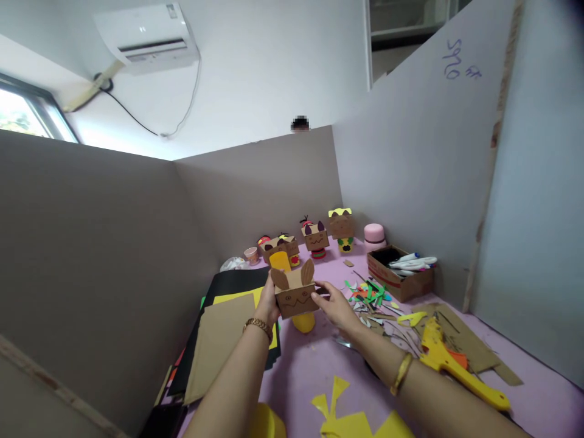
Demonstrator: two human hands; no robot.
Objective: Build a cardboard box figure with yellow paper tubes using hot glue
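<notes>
on pink table [310, 371], grey partitions [91, 243]

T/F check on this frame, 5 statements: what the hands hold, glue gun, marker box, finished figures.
1. Both hands hold a cardboard box figure with ears. True: the left hand and right hand grip the box figure from either side.
2. The yellow glue gun is in the right hand. False: the glue gun lies on the table, apart from the hand.
3. The cardboard box at the right holds markers. True: markers rest in the open box.
4. The table surface is green. False: it is pink-purple.
5. Finished figures stand in front of the back wall. True: the figures line up there.
</notes>
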